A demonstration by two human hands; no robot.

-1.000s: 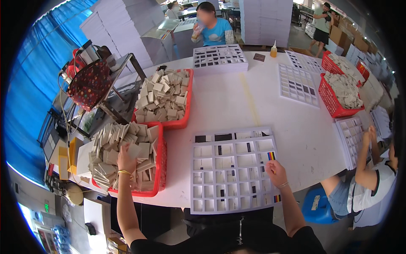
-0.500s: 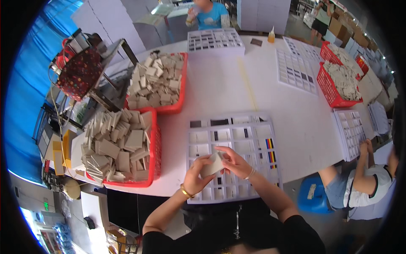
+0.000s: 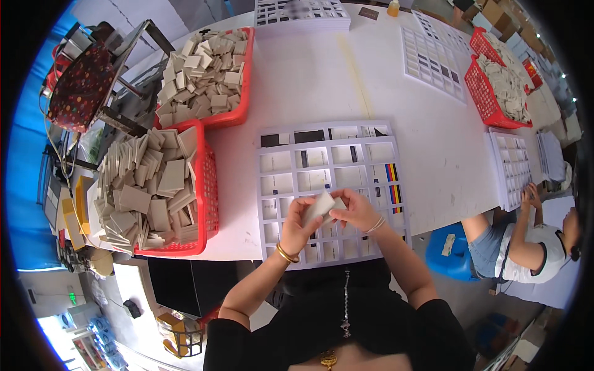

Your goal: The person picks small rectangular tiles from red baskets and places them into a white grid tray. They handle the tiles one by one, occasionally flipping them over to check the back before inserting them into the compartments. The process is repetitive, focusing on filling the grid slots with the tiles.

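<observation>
Both my hands meet over the near part of a white grid tray (image 3: 334,154) on the white table. My left hand (image 3: 298,224) and my right hand (image 3: 352,210) together hold a small stack of pale grey square tiles (image 3: 322,205). The tray's compartments hold some white, black and coloured samples. A red basket (image 3: 207,204) piled with beige square tiles (image 3: 145,188) stands just left of the tray, within reach of my left arm.
A second red basket of tiles (image 3: 207,74) sits farther back on the left. More grid trays (image 3: 433,59) and another red basket (image 3: 495,86) lie to the right. A seated person (image 3: 526,235) works at the right table edge. A blue stool (image 3: 448,250) stands beside them.
My left hand left the near basket with tiles and joined my right hand over the tray. The view has tilted down and closer to the tray.
</observation>
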